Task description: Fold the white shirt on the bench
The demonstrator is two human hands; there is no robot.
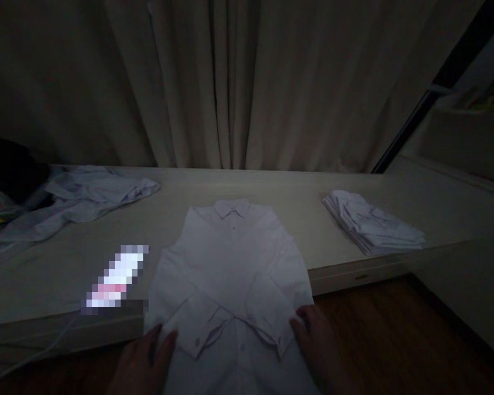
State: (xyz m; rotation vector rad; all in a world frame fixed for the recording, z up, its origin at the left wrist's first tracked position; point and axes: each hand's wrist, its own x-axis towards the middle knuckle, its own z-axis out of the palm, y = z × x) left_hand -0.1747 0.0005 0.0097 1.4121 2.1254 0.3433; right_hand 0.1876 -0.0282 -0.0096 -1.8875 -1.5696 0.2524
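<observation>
A white shirt (230, 274) lies face up on the pale surface (57, 274), collar toward the curtain (230, 82) and its 2 sleeves crossed over the front, while its lower part hangs past the surface's near edge toward the person. The left hand (142, 359) rests on the shirt's lower left edge, just beside the cuff of one sleeve, and the right hand (316, 345) rests on its lower right edge beside the other cuff; the fingers of both lie spread and flat on the cloth, pinching nothing that can be seen. The shirt looks light, thin and limp, likely to slide on the smooth surface and to lose its crossed sleeves if lifted from one point, so the side edges beneath the cuffs seem the surest places to hold it. Left of the shirt and farther back lies a crumpled shirt (82, 197); right of it sits a stack of folded shirts (372, 222). The room is very dim. The shirt's hem and both wrists are cut off by the frame, a patch beside the shirt's left edge is blurred out, and the dark things at the far left cannot be made out.
</observation>
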